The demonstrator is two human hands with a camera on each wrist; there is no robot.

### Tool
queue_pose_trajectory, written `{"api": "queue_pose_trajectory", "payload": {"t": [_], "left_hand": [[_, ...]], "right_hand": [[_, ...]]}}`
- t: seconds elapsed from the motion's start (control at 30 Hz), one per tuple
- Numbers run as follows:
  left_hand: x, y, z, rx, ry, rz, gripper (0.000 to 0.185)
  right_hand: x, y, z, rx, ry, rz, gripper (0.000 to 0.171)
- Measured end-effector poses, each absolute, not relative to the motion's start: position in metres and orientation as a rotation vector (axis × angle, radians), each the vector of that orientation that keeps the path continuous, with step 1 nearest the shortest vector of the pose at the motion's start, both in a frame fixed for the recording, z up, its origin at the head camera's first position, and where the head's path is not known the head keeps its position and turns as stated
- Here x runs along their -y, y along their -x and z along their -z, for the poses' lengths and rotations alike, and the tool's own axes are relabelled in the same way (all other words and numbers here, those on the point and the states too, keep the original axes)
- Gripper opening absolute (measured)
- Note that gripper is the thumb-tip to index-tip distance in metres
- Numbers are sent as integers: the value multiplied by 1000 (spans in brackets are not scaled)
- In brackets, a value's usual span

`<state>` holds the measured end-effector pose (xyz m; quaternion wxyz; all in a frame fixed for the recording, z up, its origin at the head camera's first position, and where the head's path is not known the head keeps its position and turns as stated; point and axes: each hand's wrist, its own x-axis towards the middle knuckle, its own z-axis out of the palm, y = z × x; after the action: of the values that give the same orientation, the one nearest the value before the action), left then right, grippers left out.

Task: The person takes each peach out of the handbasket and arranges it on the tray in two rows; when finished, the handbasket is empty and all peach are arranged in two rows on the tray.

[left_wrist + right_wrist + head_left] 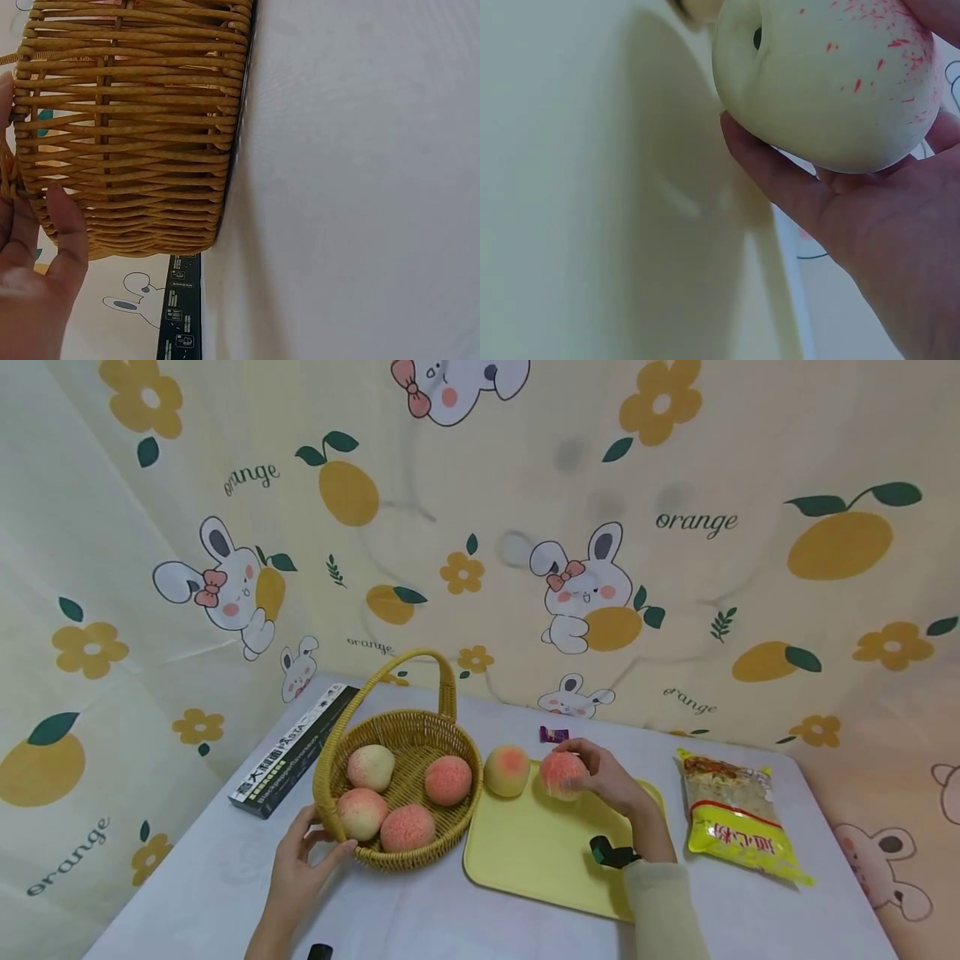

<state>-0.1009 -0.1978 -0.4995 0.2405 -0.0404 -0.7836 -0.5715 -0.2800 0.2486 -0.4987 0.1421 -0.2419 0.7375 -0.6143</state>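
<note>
Cream backdrop cloth (pixel 480 527) printed with rabbits, oranges and flowers, white-covered table (pixel 750 910), soft even light

We identify a staged home tabletop: a cartoon rabbit-and-orange backdrop cloth (pixel 570 527) encloses a white-covered table (pixel 750 910) bearing a wicker basket (pixel 450 739) and packaged food (pixel 738 818).
</note>
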Motion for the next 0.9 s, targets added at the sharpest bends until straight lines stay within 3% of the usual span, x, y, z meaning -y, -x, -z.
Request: {"api": "queue_pose_trajectory", "payload": {"t": [0.17,0.6,0.9], "left_hand": [[193,96,487,2143,103,1557,59],[204,104,509,2181,84,1549,61],[202,103,506,2202,49,1531,61]], "right_hand": [[-251,280,507,-2123,684,1781,49],[-251,281,512,-2083,682,1842,46],[-254,279,512,-2055,684,1763,57]]}}
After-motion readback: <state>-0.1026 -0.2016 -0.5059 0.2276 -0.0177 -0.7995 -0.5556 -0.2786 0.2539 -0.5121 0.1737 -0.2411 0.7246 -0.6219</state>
